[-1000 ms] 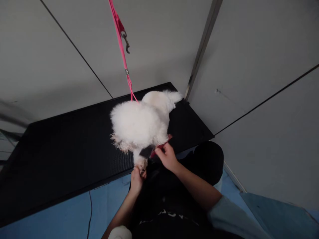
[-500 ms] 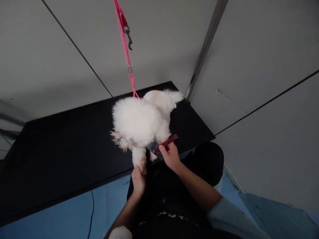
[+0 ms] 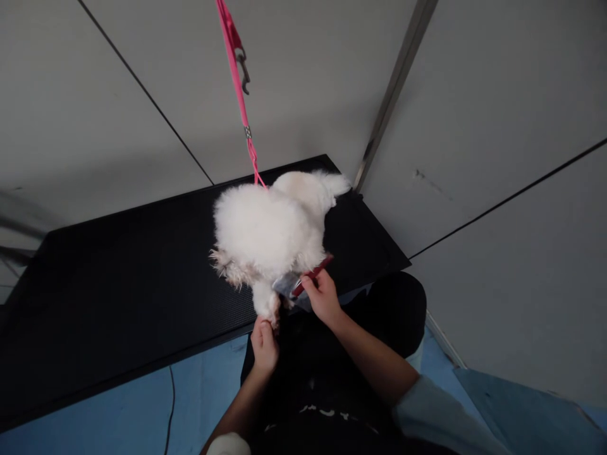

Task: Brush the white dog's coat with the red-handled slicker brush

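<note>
A fluffy white dog [image 3: 265, 227] stands on a black grooming table [image 3: 133, 284], with its big round head towards me and its tail at the far right. My left hand [image 3: 264, 344] is closed round the paw of its front leg [image 3: 263, 297], held out at the table's near edge. In my right hand [image 3: 323, 297] is a slicker brush [image 3: 310, 278], gripped by its dark red handle. The brush's grey head lies beside the raised leg, close under the fur; whether its pins touch the hair I cannot tell.
A pink grooming loop [image 3: 241, 95] with a metal clip [image 3: 243, 71] comes down from above to the dog's neck. Grey wall panels [image 3: 156, 50] stand behind and to the right. A cable [image 3: 171, 404] lies on the blue floor [image 3: 203, 392].
The brush has moved slightly left and turned, so its grey head now shows near the held leg. My left hand keeps its hold on the paw, and the dog's body stays in place.
</note>
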Demonstrator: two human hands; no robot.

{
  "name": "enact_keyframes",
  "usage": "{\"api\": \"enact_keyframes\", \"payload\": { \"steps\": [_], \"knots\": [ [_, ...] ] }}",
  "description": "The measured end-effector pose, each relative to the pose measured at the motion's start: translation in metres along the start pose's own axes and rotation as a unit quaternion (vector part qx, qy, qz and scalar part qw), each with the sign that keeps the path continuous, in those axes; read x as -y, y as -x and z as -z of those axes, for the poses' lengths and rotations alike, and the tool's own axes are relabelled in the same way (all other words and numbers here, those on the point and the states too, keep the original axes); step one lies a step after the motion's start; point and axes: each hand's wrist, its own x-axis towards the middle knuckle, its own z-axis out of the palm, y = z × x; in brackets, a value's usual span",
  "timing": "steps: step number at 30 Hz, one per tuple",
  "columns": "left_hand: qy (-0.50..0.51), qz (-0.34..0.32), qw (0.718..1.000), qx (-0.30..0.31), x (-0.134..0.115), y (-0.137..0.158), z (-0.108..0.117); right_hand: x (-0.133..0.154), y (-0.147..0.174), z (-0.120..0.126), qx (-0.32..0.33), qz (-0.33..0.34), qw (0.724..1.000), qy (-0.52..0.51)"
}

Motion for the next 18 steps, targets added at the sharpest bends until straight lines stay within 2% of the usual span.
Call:
{"api": "enact_keyframes", "payload": {
  "steps": [1,4,5,8,9,12,13,16,17,18],
  "knots": [
    [0.007,0.003,1.000,0.007,0.001,0.000,0.002,0.002,0.000,0.001,0.014,0.010,1.000,0.003],
    [0.024,0.019,0.999,0.032,0.003,0.000,0.005,0.006,-0.002,0.002,0.121,0.017,0.992,0.004],
    [0.031,0.025,0.998,0.041,0.003,0.000,0.006,0.008,-0.003,0.002,0.114,0.016,0.993,0.010],
    [0.051,0.039,0.997,0.048,0.003,-0.001,0.008,0.010,-0.006,0.004,0.008,0.040,0.998,0.037],
    [0.052,0.042,0.997,0.049,0.004,-0.001,0.009,0.010,-0.007,0.004,0.015,0.050,0.998,0.039],
    [0.044,0.054,0.996,0.050,0.005,-0.002,0.011,0.010,-0.009,0.005,0.133,0.057,0.989,0.028],
    [0.045,0.059,0.996,0.044,0.005,-0.002,0.012,0.009,-0.010,0.005,0.136,0.054,0.989,0.029],
    [0.074,0.082,0.994,0.016,0.004,0.000,0.011,0.006,-0.012,0.005,0.031,0.062,0.997,0.046],
    [0.082,0.091,0.992,0.017,0.004,0.001,0.010,0.004,-0.012,0.005,0.034,0.068,0.996,0.046],
    [0.085,0.099,0.991,0.025,0.005,0.002,0.010,0.001,-0.012,0.005,0.070,0.073,0.994,0.044]
  ]
}}
